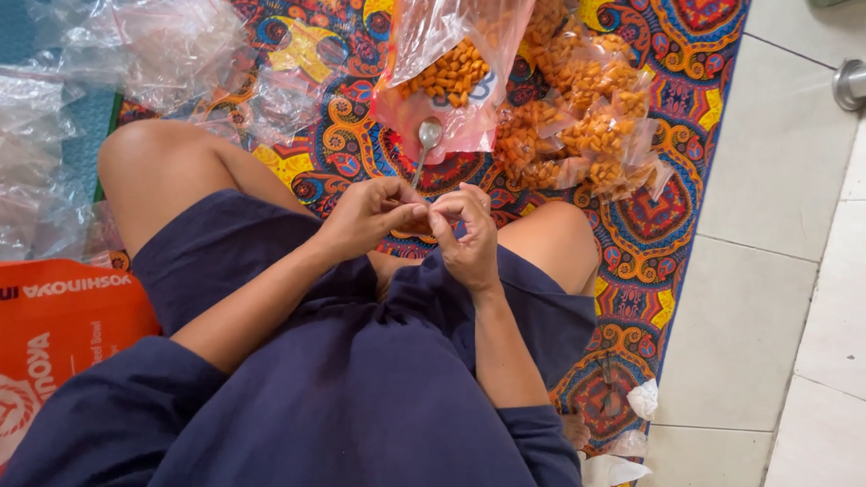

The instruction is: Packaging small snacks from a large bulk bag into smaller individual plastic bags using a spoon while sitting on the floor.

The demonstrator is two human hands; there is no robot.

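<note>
Patterned, brightly coloured matting [654, 227] is spread beneath crossed legs. Something small, too tiny to identify, is pinched between left hand [370, 215] and right hand [468, 238], just below a metal spoon [426, 143] and bagged orange snacks [453, 74].

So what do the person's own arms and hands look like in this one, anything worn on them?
Both forearms are bare from the elbow down. The left hand and right hand are bare too: no gloves, and no rings, watch or bracelets show. Loose dark navy sleeves end around the elbows, matching the navy garment over the lap.
</note>
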